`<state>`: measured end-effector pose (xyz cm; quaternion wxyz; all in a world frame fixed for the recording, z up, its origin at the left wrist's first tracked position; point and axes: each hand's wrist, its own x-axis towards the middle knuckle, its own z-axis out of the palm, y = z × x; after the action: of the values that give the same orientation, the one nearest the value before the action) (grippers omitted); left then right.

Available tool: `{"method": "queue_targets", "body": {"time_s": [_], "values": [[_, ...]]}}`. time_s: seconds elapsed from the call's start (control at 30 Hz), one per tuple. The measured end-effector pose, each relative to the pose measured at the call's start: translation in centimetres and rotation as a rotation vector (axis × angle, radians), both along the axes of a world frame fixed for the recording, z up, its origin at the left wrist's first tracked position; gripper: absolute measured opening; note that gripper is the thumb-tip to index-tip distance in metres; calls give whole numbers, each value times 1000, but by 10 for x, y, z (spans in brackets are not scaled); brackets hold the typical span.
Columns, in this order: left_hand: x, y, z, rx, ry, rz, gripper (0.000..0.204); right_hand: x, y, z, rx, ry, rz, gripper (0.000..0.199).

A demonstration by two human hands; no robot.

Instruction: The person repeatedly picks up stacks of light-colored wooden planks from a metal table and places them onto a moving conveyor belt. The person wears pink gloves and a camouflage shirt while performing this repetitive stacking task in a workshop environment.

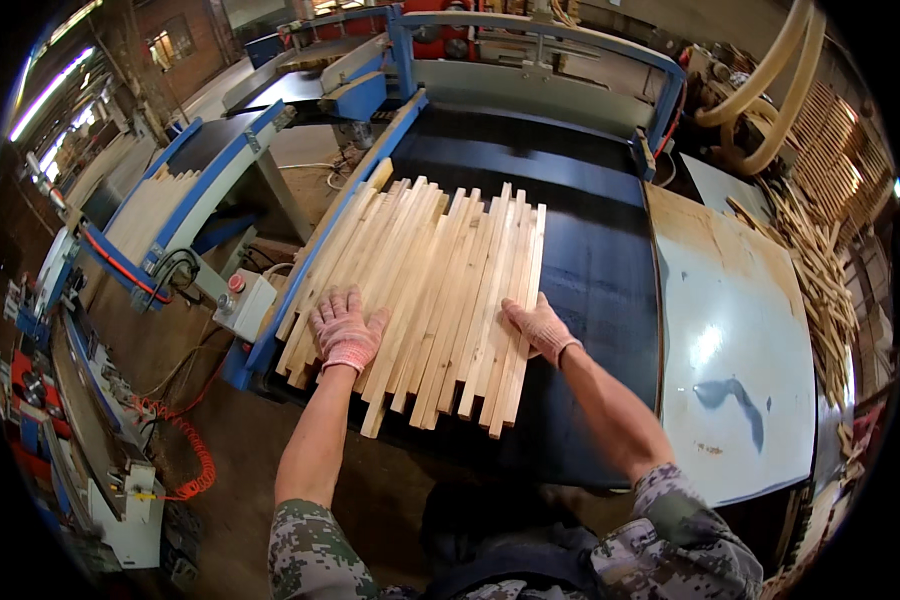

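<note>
Several long pale wooden slats (430, 280) lie side by side on a black conveyor belt (590, 260) of a blue-framed machine. My left hand (345, 330), in a pink knit glove, lies flat with spread fingers on the slats near the left edge of the bundle. Flat against the right edge of the bundle rests my right hand (538, 326), also gloved, its fingers on the outermost slats. Neither hand grips a slat. The slat ends nearest me are uneven.
A pale sheet-covered table (740, 340) adjoins the belt on the right, with a heap of loose slats (820, 270) beyond it. A control box with a red button (242, 300) hangs left of the belt. Another blue conveyor with slats (160, 210) stands farther left. Hoses (770, 80) hang at top right.
</note>
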<state>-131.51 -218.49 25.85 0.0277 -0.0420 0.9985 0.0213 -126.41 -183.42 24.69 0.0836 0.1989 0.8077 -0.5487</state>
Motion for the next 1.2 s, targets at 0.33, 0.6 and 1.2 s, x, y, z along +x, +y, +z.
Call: {"method": "queue_targets", "body": {"time_s": [0.33, 0.6, 1.2], "values": [[-29, -48, -90, -178, 551, -223, 70, 92, 4, 23, 298, -96, 292, 75], [-12, 101, 1, 448, 543, -294, 53, 305, 31, -56, -585, 101, 368, 68], [575, 519, -90, 853, -1440, -1144, 39, 893, 73, -218, -545, -151, -1335, 31]]}}
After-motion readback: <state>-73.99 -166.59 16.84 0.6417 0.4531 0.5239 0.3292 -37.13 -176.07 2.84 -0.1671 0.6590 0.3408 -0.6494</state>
